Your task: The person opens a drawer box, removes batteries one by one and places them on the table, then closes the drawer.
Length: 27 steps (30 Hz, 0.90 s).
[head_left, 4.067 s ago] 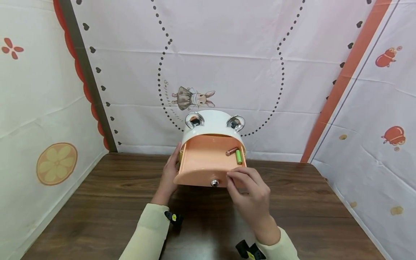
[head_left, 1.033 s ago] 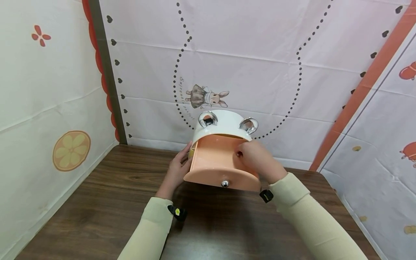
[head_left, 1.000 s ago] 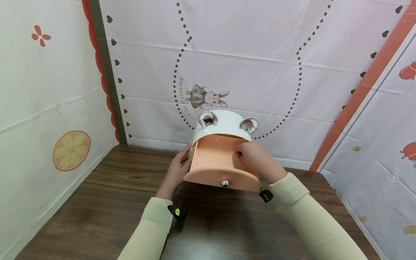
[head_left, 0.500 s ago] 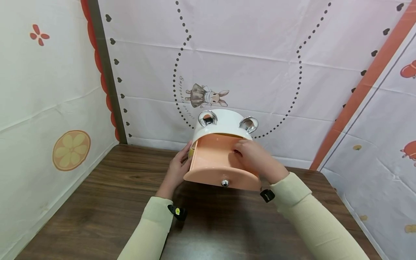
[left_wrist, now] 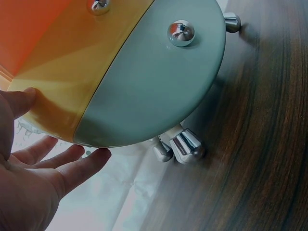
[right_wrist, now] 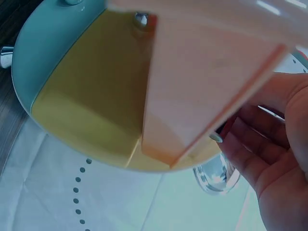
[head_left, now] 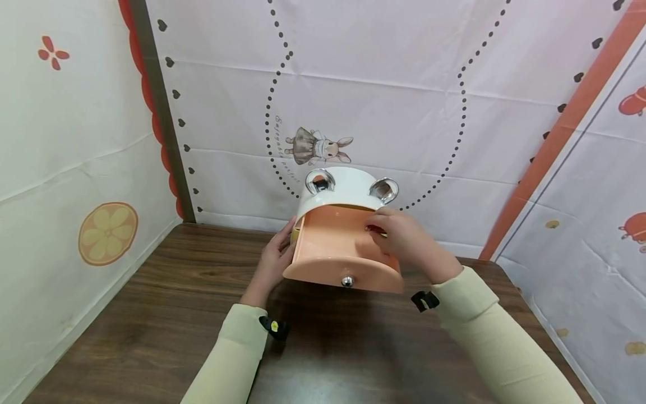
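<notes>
Pinching a battery by the drawer with the right hand, gripping the case with the left hand, could drop the battery through loose pinching.

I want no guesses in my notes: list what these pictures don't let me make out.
Right wrist view: the battery is mostly covered by the right hand, so its label can't be read.
Head view: the far right corner of the peach drawer is behind that hand.
Head view: the front of the grey-green drawer is hidden by the peach drawer.
</notes>
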Each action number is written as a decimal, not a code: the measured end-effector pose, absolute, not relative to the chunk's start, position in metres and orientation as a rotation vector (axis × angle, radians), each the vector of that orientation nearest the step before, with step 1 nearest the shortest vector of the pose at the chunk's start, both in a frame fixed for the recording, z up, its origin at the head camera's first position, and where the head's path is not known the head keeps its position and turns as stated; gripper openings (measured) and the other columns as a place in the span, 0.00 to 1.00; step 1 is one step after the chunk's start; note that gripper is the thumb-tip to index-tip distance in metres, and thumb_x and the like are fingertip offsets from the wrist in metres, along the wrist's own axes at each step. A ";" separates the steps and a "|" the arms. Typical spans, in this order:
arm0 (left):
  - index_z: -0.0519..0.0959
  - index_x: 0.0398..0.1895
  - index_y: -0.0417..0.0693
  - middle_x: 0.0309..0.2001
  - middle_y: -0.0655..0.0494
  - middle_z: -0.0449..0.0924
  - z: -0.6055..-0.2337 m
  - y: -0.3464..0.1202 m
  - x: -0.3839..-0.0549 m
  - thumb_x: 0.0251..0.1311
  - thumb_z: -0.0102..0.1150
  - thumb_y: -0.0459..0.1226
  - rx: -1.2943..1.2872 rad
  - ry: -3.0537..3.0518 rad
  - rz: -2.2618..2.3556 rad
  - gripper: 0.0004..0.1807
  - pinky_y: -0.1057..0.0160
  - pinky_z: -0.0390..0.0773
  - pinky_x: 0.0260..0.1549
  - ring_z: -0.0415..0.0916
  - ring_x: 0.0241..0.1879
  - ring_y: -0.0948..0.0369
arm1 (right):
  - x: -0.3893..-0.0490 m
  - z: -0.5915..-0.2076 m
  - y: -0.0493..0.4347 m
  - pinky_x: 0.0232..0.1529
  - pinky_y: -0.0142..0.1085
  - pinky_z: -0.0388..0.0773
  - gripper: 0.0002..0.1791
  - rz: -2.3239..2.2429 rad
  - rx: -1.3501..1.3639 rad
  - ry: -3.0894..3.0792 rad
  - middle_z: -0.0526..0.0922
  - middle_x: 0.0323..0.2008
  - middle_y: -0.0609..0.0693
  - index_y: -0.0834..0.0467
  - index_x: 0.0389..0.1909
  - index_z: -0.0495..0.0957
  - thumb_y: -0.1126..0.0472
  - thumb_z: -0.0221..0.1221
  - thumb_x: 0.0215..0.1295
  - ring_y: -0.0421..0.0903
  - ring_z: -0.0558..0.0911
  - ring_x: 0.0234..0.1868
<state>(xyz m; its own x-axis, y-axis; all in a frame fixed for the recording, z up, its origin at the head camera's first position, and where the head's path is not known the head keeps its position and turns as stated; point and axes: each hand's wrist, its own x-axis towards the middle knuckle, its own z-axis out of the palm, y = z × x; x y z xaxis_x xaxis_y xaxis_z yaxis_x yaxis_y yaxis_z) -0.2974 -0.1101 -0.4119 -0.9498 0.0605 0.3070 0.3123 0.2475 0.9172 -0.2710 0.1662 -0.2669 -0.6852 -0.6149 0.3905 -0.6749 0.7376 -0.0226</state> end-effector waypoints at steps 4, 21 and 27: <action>0.57 0.73 0.76 0.68 0.54 0.67 -0.412 -0.111 -0.298 0.69 0.51 0.50 -0.350 -2.307 -1.780 0.31 0.46 0.76 0.55 0.68 0.66 0.50 | -0.270 -0.265 0.172 0.36 0.39 0.75 0.10 0.269 0.990 -2.568 0.80 0.36 0.52 0.60 0.43 0.84 0.67 0.61 0.60 0.47 0.76 0.33; 0.57 0.74 0.75 0.71 0.56 0.62 -0.412 -0.110 -0.298 0.69 0.51 0.50 -0.329 -2.329 -1.768 0.31 0.46 0.76 0.55 0.67 0.67 0.50 | -0.271 -0.271 0.201 0.33 0.38 0.80 0.12 0.458 0.891 -2.452 0.82 0.35 0.52 0.61 0.44 0.85 0.66 0.64 0.59 0.44 0.80 0.33; 0.57 0.74 0.75 0.72 0.56 0.62 -0.412 -0.109 -0.298 0.68 0.52 0.50 -0.327 -2.328 -1.767 0.31 0.46 0.76 0.55 0.67 0.67 0.50 | -0.273 -0.277 0.212 0.33 0.38 0.80 0.13 0.474 0.857 -2.412 0.81 0.34 0.50 0.61 0.44 0.85 0.66 0.65 0.57 0.42 0.80 0.32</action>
